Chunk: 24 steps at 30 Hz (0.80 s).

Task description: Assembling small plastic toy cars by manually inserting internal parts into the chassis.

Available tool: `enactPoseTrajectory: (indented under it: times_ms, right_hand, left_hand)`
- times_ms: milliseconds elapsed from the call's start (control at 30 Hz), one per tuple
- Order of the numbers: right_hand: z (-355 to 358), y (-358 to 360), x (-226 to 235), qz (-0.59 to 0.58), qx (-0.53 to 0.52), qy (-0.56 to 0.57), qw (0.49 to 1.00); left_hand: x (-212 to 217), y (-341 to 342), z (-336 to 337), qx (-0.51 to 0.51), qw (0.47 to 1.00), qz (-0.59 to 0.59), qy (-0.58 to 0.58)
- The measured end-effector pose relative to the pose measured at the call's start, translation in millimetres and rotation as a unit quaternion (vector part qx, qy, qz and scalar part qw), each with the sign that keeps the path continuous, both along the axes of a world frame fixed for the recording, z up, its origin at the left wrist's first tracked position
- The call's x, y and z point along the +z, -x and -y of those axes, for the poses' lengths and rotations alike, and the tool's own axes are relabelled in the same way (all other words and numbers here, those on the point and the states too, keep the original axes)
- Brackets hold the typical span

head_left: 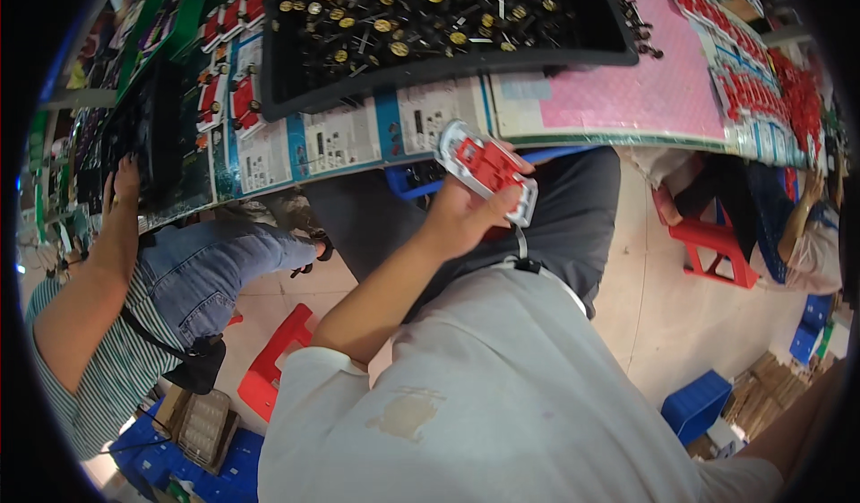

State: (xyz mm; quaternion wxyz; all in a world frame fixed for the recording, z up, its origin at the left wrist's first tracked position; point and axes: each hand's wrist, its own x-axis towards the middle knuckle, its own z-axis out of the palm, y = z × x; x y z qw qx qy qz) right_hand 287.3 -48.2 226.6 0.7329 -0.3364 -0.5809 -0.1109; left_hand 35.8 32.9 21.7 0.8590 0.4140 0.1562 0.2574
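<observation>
My left hand (457,218) is closed around a toy car body (488,167), just in front of the table's near edge and above my lap. The car body has a white shell with a red part set in it, and its long side slants down to the right. My thumb lies over its lower end, while the other fingers are mostly hidden beneath it. Of my right arm (802,431) only a part shows at the lower right rim; the hand itself is out of the picture.
A black tray (466,59) full of small wheels on axles stands on the table. Red-and-white toy cars (245,100) stand left of it; rows of red parts (752,91) lie at the far right. Co-workers sit on both sides, near red stools (273,364). A blue bin (697,404) is on the floor.
</observation>
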Motion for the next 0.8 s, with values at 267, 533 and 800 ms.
enactPoseTrajectory:
  times_ms: [267,533,800]
  right_hand:
    - [-40,-17,-36,0.003,-0.002,0.010,1.000]
    - [58,-73,-1,0.067,-0.200,0.077,0.974]
    - [-15,-185,-212,0.045,-0.324,0.438,0.837]
  left_hand:
    - [-6,-3,4,-0.049,0.992,-0.044,-0.104]
    - [0,11,0,0.046,0.998,-0.025,-0.038]
    - [-16,10,-6,0.041,0.993,-0.070,-0.085]
